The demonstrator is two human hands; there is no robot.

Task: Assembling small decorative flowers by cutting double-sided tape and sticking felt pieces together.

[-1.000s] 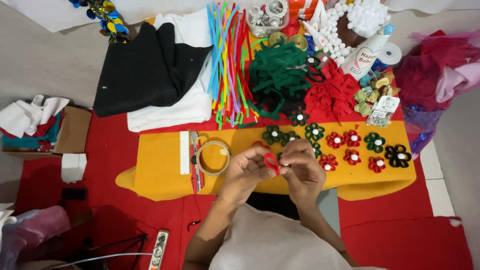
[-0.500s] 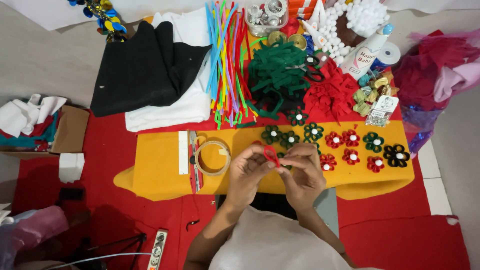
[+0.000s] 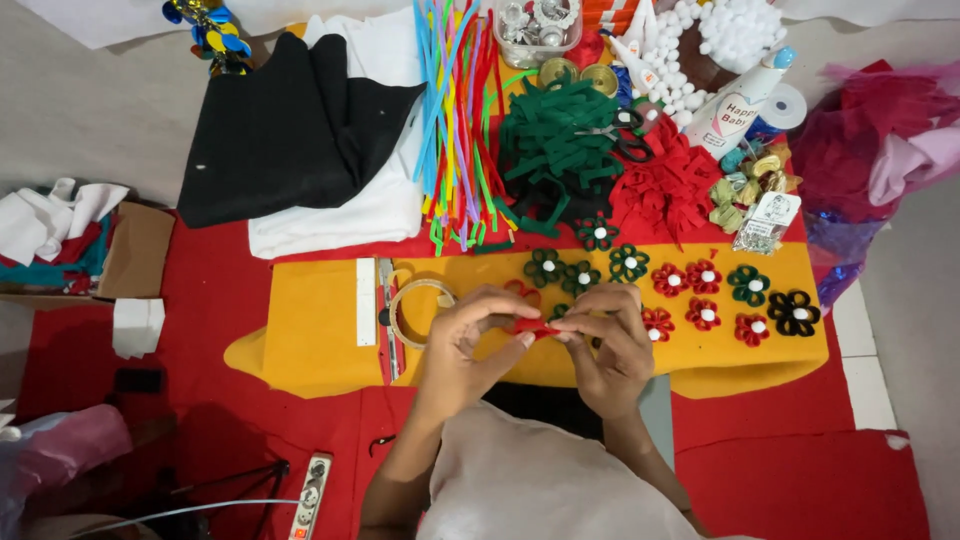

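My left hand (image 3: 478, 340) and my right hand (image 3: 612, 345) meet over the yellow felt sheet (image 3: 320, 330), both pinching a small red felt piece (image 3: 535, 327) between their fingertips. Finished felt flowers in red (image 3: 688, 280), green (image 3: 560, 270) and black (image 3: 793, 312), each with a white pom-pom centre, lie in rows just beyond and to the right of my hands. A roll of clear tape (image 3: 415, 310) rests left of my left hand.
Piles of green felt strips (image 3: 555, 140) and red felt strips (image 3: 665, 185) sit behind the flowers, scissors (image 3: 620, 135) on them. Coloured pipe cleaners (image 3: 455, 110), black cloth (image 3: 285, 130), white cloth (image 3: 350, 215), a glue bottle (image 3: 740, 100), a cardboard box (image 3: 135, 250) and a power strip (image 3: 310, 490) surround them.
Both hands have shifted slightly while working the red felt piece between the fingertips; the view has nudged a little. Nothing else moved.
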